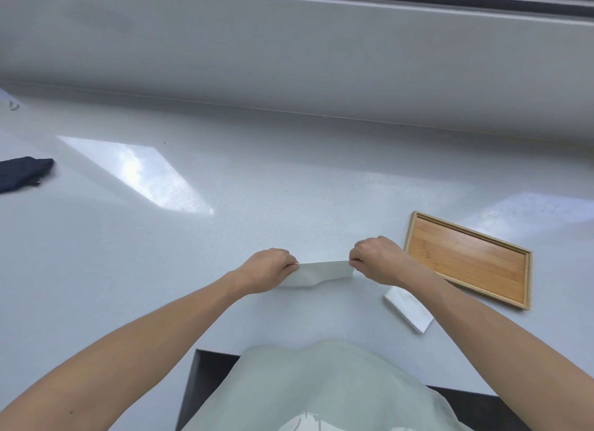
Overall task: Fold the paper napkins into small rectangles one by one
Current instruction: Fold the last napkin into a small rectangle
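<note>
While one folded napkin (408, 308) lies by the desk's (289, 189) near edge, our left hand (265, 269) and right hand (379, 260) pinch a half-folded napkin (316, 273), tray (466, 257) bare

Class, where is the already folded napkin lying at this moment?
In the head view the folded napkin lies flat on the white table to the right, partly under the right forearm, just in front of the wooden tray.
</note>
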